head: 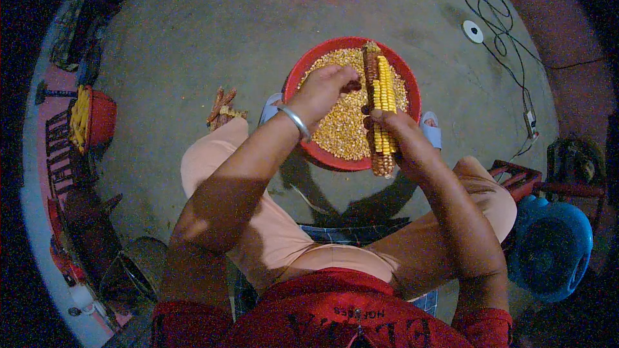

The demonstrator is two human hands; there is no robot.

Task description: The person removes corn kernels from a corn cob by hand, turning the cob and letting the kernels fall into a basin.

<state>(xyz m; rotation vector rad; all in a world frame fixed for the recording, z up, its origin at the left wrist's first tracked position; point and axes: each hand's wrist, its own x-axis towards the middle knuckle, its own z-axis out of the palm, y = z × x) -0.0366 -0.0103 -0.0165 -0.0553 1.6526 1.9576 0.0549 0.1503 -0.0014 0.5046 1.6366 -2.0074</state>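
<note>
My right hand grips an ear of corn near its lower end, thumb across the kernels. Rows of yellow kernels run along the ear's right side, while its left side and both ends show reddish-brown cob. To the left of the ear is my left hand, a metal bangle on its wrist. Its fingers are curled, with the tips in shadow, so whether it holds anything is unclear. Below both hands, a round red basin contains many loose corn kernels.
Stripped cobs lie on the floor beside my left knee. Farther left, a red container holds yellow ears. To the right are a coiled black cable, a white round object and a blue plastic item. My slippered feet flank the basin.
</note>
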